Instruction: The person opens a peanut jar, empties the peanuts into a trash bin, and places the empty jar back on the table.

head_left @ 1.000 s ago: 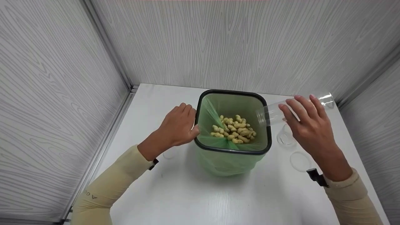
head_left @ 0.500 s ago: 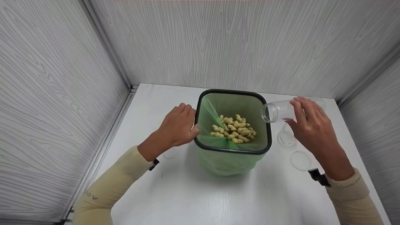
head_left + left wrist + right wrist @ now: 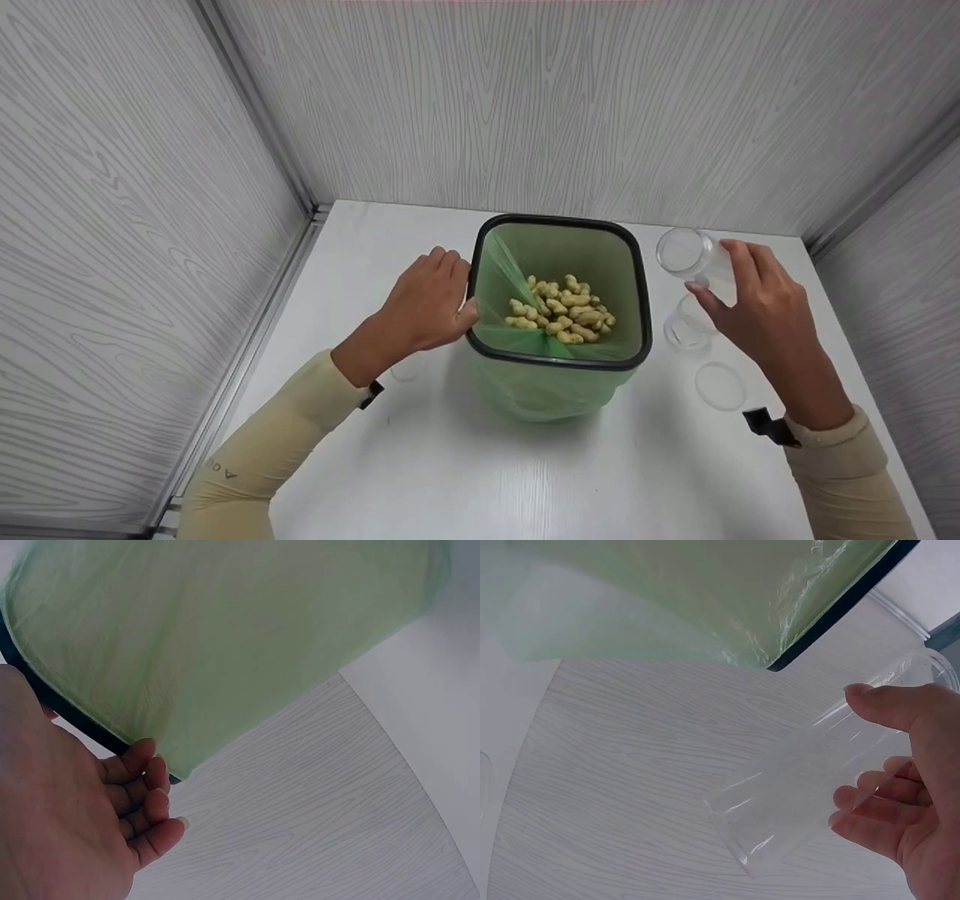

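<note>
A bin (image 3: 559, 394) lined with a green plastic bag stands mid-table, its black rim (image 3: 555, 363) framing a pile of peanuts (image 3: 574, 311) inside. My left hand (image 3: 427, 304) grips that rim at its left side; in the left wrist view, curled fingertips (image 3: 156, 829) sit at the rim's edge. Beyond the bin's right side, my right hand (image 3: 769, 311) holds a clear jar (image 3: 709, 259) between thumb and fingers. The jar is tilted, its round mouth facing up and left. In the right wrist view the jar (image 3: 780, 780) is see-through, with no peanuts in it.
Another clear jar (image 3: 686, 330) is on the white table (image 3: 480, 480) right of the bin, partly behind my right thumb. Nearer lies a clear round lid (image 3: 721, 386). A faint clear round piece (image 3: 405, 369) lies beside my left wrist. Grey wood-grain panels (image 3: 525, 105) enclose the table.
My right hand has drawn the jar back from over the bin's rim to the right and turned its mouth upward. The left hand and the peanuts stay put.
</note>
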Available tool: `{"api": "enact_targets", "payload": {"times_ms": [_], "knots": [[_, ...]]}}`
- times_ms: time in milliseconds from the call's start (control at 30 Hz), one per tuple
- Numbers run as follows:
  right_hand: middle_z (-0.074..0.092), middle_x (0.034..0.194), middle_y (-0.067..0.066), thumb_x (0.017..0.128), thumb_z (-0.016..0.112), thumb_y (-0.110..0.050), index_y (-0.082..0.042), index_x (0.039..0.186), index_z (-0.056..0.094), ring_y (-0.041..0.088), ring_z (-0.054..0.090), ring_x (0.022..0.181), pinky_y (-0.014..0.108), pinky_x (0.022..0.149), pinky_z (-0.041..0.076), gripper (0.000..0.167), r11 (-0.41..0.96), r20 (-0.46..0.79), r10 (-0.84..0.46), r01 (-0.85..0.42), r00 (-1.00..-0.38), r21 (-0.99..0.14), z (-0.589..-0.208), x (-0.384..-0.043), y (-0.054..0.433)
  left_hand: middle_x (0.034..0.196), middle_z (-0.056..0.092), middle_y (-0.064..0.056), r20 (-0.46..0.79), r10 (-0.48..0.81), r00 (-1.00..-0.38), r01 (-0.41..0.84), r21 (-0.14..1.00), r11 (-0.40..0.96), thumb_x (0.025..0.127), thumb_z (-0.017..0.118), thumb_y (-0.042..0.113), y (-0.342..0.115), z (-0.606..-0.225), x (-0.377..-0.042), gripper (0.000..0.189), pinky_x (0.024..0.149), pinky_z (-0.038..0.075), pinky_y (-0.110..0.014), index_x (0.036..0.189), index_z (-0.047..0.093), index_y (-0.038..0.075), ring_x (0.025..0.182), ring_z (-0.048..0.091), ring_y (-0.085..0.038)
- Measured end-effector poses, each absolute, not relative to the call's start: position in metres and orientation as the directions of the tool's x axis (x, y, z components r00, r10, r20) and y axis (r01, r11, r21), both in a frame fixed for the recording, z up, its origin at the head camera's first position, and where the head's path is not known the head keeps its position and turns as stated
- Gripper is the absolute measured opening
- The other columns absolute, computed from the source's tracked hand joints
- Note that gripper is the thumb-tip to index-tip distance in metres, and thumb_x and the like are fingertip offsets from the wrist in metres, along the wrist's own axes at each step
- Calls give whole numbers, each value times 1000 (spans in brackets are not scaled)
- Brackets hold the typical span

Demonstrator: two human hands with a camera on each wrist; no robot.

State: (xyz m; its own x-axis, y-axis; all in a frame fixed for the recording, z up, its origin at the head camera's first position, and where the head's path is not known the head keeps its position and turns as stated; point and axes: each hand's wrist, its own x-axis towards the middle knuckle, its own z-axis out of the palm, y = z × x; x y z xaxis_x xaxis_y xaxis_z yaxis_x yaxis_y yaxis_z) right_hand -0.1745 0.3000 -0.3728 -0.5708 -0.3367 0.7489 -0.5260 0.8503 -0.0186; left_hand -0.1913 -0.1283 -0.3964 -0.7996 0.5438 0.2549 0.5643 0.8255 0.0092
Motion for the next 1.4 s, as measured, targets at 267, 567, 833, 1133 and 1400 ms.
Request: {"api": "enact_targets", "payload": {"times_ms": [267,567,833,1133,1400], "knots": [[62,107,36,74,91,-7,14,123,59,50,69,84,62,66,58,62,855,767,-220,-497,-602,-145,-379,-176,313,94,53,-16,260,537,-802,561,21,828,95,39,31,-127,-394,-192,40,75,38,-41,106,55,-4,84,42,-27],[65,107,32,71,91,2,12,119,60,47,70,100,7,95,49,58,797,763,-151,-534,-628,-281,-404,-184,317,97,54,-16,258,531,-807,556,34,830,96,40,31,-128,-393,-193,41,77,41,-42,109,56,-4,86,44,-28],[64,107,32,71,90,2,12,120,61,46,71,102,-5,90,37,57,764,730,-92,-517,-678,-384,-433,-192,324,98,54,-17,248,523,-815,550,51,834,96,40,31,-128,-396,-192,43,80,41,-43,111,56,-5,87,44,-28],[66,106,28,73,88,2,10,114,64,32,66,99,-3,84,44,48,733,662,10,-445,-749,-514,-461,-193,329,99,53,-17,231,515,-825,541,61,839,96,40,32,-127,-397,-189,44,81,41,-43,113,55,-5,89,44,-29],[67,106,22,74,88,2,10,117,65,28,67,100,-3,80,45,50,710,573,89,-352,-815,-611,-481,-191,329,99,53,-17,231,511,-828,538,68,840,95,39,31,-127,-397,-188,44,81,41,-43,114,55,-5,89,44,-29]]}}
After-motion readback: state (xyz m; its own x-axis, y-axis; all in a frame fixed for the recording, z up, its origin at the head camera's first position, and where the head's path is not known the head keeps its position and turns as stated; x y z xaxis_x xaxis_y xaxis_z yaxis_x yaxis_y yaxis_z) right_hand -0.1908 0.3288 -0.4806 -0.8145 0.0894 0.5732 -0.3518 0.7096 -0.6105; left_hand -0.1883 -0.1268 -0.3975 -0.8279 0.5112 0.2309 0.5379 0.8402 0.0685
